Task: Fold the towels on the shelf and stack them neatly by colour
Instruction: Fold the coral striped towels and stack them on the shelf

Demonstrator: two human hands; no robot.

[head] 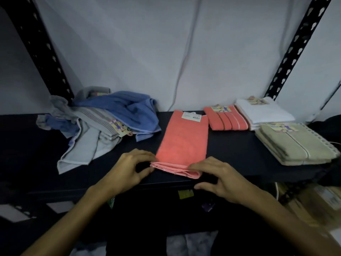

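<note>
Between both hands lies the coral towel [183, 141], halfway folded: left hand [127, 169] pinches its near-left corner, right hand [219, 179] pinches the near-right. Next, likely, carry that edge away, then stack it on the folded coral towel [227, 119] beyond the right hand.

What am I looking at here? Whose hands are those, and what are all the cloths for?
A camera on a person's head looks down at their own two hands. The left hand and right hand pinch the near edge of a coral towel lying folded on a dark shelf. To the left is an unfolded heap of blue and grey towels. To the right lie folded ones: a coral striped towel, white towels and beige towels.
</note>
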